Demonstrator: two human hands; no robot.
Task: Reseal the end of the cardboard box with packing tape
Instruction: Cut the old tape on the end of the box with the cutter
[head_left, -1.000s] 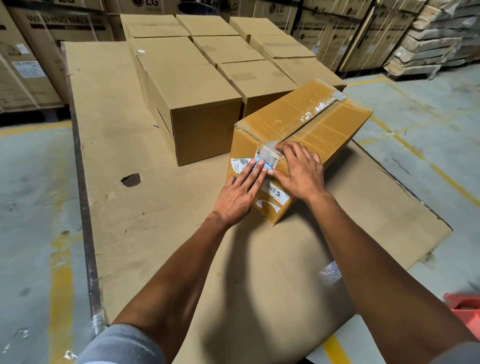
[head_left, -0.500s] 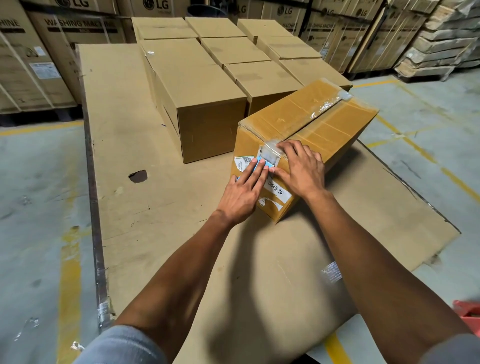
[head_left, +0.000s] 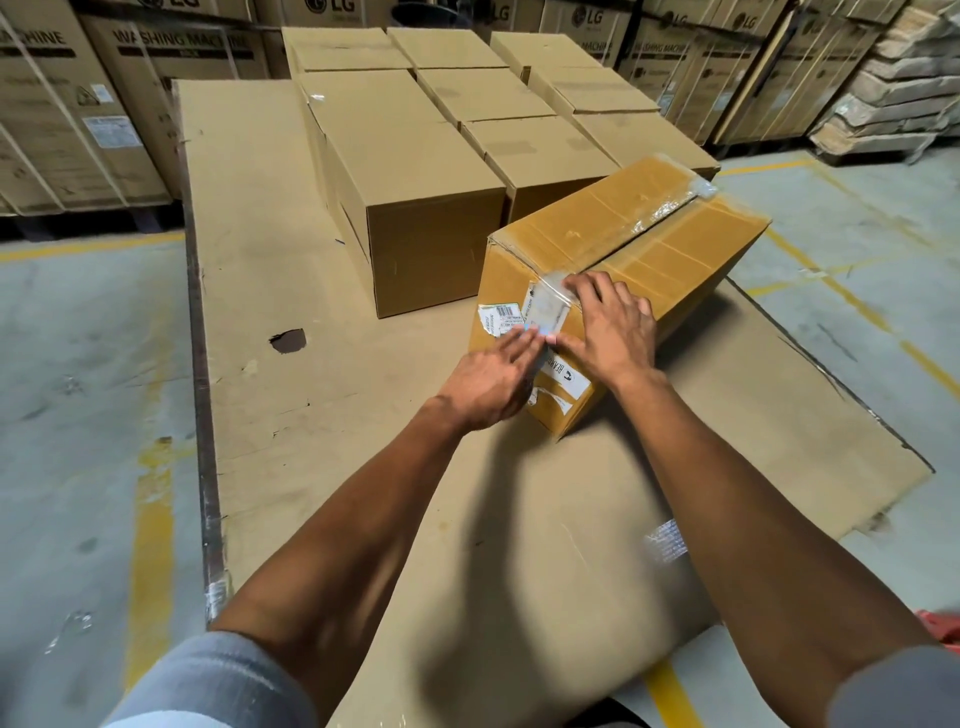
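Observation:
A brown cardboard box (head_left: 623, 228) lies at an angle on a flat cardboard sheet (head_left: 249, 260). Clear packing tape (head_left: 550, 301) runs along its top seam and folds down over the near end, across white labels. My left hand (head_left: 493, 379) lies flat against the near end, fingers together, fingertips at the tape's lower edge. My right hand (head_left: 608, 332) is spread over the box's top near corner and end face, its thumb beside the left fingertips. Neither hand holds anything. No tape roll is in view.
Several closed plain cardboard boxes (head_left: 415, 171) stand in rows behind the taped box. Large washing-machine cartons (head_left: 78, 104) line the back. The sheet has a dark hole (head_left: 287, 340). A concrete floor with yellow lines (head_left: 150, 545) surrounds it. Something red (head_left: 940, 626) shows at the right edge.
My left hand has slid a little down and left along the box end, and more of the tape over the label shows. My right hand keeps its place. The camera view has shifted slightly.

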